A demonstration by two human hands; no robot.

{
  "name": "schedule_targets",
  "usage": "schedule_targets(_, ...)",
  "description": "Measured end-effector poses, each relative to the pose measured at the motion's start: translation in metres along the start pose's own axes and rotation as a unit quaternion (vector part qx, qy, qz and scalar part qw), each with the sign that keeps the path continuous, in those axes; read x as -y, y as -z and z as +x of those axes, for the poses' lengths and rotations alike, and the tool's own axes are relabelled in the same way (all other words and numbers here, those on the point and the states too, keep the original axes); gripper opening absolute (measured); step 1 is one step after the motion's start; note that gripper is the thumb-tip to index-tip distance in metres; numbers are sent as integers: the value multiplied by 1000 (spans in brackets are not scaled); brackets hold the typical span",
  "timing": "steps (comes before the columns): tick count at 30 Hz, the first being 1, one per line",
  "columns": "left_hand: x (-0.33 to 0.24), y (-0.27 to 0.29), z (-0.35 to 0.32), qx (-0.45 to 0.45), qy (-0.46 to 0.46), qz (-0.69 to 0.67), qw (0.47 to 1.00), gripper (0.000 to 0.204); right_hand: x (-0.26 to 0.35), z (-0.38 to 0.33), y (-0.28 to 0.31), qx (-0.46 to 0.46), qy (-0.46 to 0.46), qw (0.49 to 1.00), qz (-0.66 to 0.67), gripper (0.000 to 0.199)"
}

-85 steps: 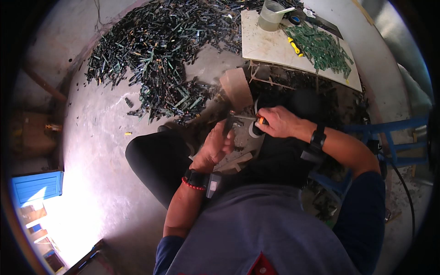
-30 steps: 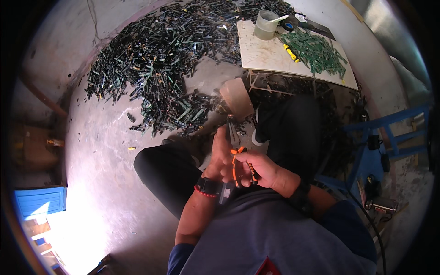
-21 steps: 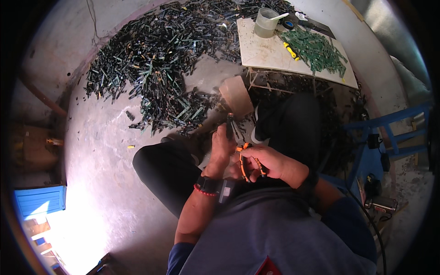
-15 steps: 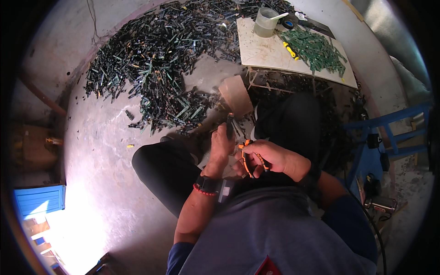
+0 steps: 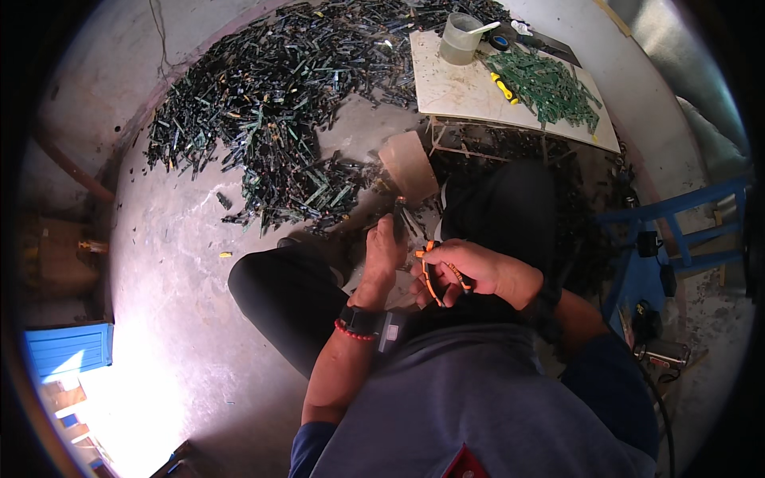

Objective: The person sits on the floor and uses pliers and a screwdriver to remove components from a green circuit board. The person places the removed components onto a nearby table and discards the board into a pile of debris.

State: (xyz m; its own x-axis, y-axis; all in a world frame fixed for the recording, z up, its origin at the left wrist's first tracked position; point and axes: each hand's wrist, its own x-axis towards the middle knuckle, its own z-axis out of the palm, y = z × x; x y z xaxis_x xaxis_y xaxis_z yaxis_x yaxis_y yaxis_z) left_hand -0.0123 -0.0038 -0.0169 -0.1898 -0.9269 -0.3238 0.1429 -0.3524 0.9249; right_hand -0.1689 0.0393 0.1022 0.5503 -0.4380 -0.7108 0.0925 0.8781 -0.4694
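My left hand (image 5: 384, 253) is closed around a dark, narrow strip (image 5: 400, 217) that stands up out of the fingers, its tip brownish. Close by on the right, my right hand (image 5: 478, 271) grips pliers (image 5: 433, 275) with orange and black handles. The two handles are spread apart within the fingers. I cannot make out the jaws clearly, nor whether they touch the strip. Both hands are over my lap, between my bent knees. Just beyond them a brown cardboard piece (image 5: 408, 163) leans on the floor.
A large heap of dark strips (image 5: 279, 119) covers the floor ahead and left. On a low board table (image 5: 446, 92) lie green circuit-board strips (image 5: 550, 88), a yellow-handled tool (image 5: 504, 88) and a cloudy plastic cup (image 5: 460, 40). A blue chair (image 5: 677, 219) stands at the right.
My right hand and the pliers have shifted very slightly to the right, and the handles look a little farther apart. The left hand stays in place with the dark strip.
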Motion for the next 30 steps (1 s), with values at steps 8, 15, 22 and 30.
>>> schedule_targets(8,0,-1,-1,10,-18,24,1000,38,5,-3,0,-14,9,1000,-21,32)
schedule_targets(15,-8,-4,-5,10,-32,112,993,27,7,-2,0,-39,-2,999,-32,35)
schedule_targets(22,4,2,1,-4,-59,252,966,11,7,7,5,-32,-17,999,-34,36)
schedule_targets(30,-19,-10,-13,-28,27,25,999,45,3,14,13,-62,11,996,-64,38)
